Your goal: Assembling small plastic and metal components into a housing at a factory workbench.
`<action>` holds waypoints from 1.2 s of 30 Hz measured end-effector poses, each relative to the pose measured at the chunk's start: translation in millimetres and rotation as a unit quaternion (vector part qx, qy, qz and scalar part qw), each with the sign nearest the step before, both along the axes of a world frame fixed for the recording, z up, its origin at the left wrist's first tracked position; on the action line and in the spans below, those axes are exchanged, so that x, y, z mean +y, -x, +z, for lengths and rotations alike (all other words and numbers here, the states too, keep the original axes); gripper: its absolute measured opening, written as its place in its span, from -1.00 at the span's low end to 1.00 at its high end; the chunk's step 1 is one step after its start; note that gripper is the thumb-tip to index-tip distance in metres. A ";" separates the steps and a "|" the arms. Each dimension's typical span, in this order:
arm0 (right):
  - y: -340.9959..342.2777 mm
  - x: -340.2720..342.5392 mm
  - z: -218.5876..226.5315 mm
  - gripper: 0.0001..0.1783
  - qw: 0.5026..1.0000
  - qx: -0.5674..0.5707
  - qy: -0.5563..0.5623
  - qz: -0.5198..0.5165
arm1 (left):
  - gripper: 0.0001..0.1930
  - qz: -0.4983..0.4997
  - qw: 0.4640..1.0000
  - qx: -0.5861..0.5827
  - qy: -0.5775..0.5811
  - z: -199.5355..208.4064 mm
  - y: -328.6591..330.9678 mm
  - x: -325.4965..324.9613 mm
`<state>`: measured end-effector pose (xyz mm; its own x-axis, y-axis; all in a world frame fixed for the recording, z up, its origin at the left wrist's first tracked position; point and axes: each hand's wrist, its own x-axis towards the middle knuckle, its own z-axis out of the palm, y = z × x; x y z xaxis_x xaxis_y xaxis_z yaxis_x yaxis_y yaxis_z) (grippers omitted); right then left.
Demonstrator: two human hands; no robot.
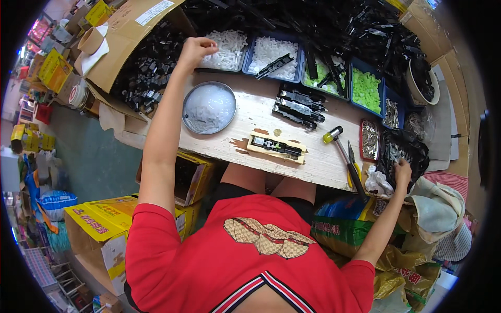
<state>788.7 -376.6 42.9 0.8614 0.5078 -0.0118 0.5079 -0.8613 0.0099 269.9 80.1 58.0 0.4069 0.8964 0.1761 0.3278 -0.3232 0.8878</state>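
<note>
My left hand (198, 51) is raised at the near left edge of a bin of small white plastic pieces (227, 46). Its fingers are curled together, and whatever they may pinch is too small to name. At the far right, my right hand (402, 171) dips its fingertips into a black plastic bag (416, 151) of small metal parts; those fingers look drawn together, their tips partly hidden. Between the hands, a black slide-like mechanism (276, 146) lies in a pale wooden holder (257, 141) near the table's front edge.
A round metal dish (186, 116) holds translucent grease-like stuff. Several black assemblies (298, 107) lie behind the holder. A hammer (342, 148) and yellow-handled pliers (356, 169) rest at right. Bins of white and green pieces (367, 89), a red tray of metal pins (369, 140) and heaped black parts line the back.
</note>
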 end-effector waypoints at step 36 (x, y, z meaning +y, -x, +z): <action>157.8 66.5 40.0 -0.79 0.876 0.017 -0.352 0.330 | -0.88 0.058 0.955 0.155 -0.245 -36.5 37.5 -187.4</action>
